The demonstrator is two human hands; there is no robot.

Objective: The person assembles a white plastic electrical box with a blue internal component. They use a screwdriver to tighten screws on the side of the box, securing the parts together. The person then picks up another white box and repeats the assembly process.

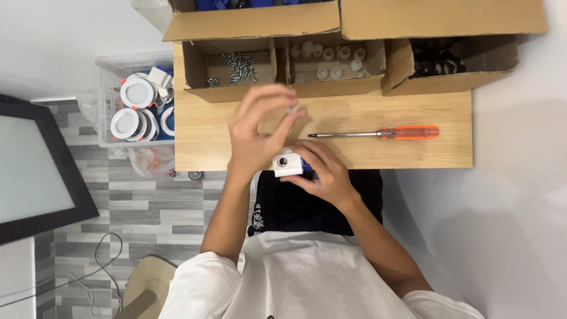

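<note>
Your right hand (325, 174) grips a small white block (287, 162) at the worktop (413, 153) edge; your left hand (260, 127) pinches a tiny clear cap (293, 110) above it; fitting it needs careful alignment; the screwdriver (378, 133) lies beside.

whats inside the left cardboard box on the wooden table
The left open cardboard box holds a loose pile of small metal screws. Its near wall covers the front of its floor.

Assembly workbench: screwdriver (378, 133), cardboard parts boxes (233, 74)
</note>
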